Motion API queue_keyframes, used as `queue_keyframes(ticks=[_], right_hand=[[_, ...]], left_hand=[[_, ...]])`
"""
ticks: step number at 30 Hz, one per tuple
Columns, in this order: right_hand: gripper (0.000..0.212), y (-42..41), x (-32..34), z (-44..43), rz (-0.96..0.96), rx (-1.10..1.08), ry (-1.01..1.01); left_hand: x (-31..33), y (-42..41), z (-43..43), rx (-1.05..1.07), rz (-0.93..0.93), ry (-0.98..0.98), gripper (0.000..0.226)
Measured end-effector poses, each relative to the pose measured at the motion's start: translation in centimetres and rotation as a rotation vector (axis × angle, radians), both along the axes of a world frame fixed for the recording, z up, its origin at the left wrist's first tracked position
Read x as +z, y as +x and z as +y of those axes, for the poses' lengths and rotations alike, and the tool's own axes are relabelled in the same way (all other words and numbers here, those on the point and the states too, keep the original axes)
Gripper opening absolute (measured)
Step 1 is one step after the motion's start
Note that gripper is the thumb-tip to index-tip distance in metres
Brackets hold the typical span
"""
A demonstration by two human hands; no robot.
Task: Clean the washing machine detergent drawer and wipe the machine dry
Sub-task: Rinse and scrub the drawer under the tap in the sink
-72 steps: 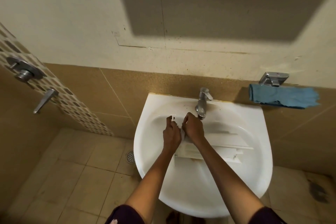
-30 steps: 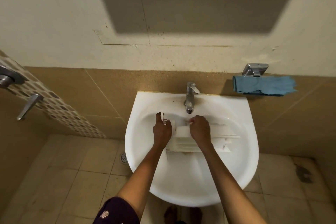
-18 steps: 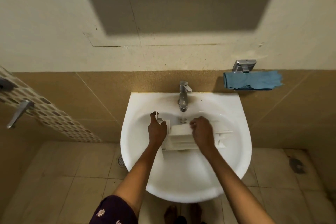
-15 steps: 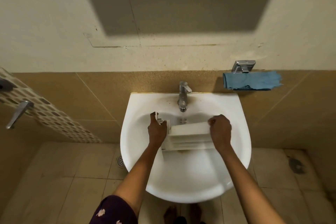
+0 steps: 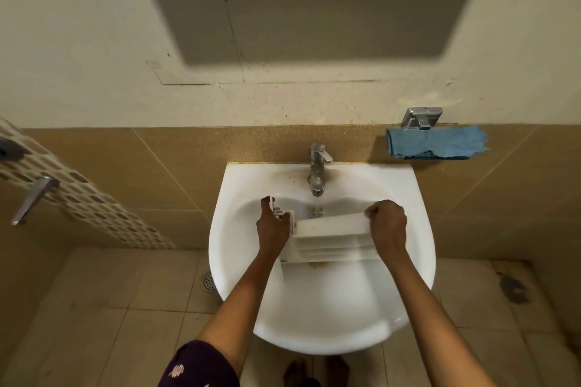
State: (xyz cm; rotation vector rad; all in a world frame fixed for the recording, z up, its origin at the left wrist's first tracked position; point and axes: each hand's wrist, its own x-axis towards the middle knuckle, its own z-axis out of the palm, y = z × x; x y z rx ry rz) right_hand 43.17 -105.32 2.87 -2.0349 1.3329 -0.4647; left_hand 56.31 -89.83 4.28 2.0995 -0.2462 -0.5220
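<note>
Inside sink (image 5: 314, 308), white detergent drawer (image 5: 330, 225).

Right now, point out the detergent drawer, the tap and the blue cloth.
detergent drawer (image 5: 330, 225): head view, upper white panel.
tap (image 5: 316, 171): head view, upright body.
blue cloth (image 5: 437, 143): head view, its middle.

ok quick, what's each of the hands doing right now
Left hand: closed, gripping the left end of the detergent drawer.
Right hand: closed, fingers curled round the drawer's right end.
</note>
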Motion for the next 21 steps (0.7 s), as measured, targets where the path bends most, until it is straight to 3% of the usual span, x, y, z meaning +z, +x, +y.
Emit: queue_keyframes(ticks=[2, 7, 10, 12, 15, 19, 21], right_hand=[[0.021, 0.2, 0.2, 0.1, 0.038, -0.020, -0.009], [0.024, 2.1, -0.8, 4.7, -0.080, 0.137, -0.021], [0.023, 1.1, -0.5, 2.9, -0.123, 0.045, 0.021], [0.024, -0.2, -0.1, 0.8, -0.075, -0.061, 0.043], [0.023, -0.6, 0.3, -0.2, 0.054, -0.056, -0.027], [0.022, 1.9, -0.4, 4.4, -0.049, 0.137, -0.177], [0.020, 2.7, -0.6, 5.9, -0.017, 0.253, -0.075]], left_hand=[[0.0, 0.0, 0.0, 0.003, -0.002, 0.004, 0.047], [0.1, -0.1, -0.1, 0.001, -0.004, -0.004, 0.047], [0.0, 0.0, 0.0, -0.001, -0.010, 0.001, 0.048], [0.0, 0.0, 0.0, 0.001, -0.013, 0.002, 0.048], [0.0, 0.0, 0.0, 0.004, -0.012, -0.005, 0.048], [0.0, 0.0, -0.1, 0.000, -0.013, -0.009, 0.047], [0.0, 0.0, 0.0, 0.001, -0.010, -0.007, 0.049]])
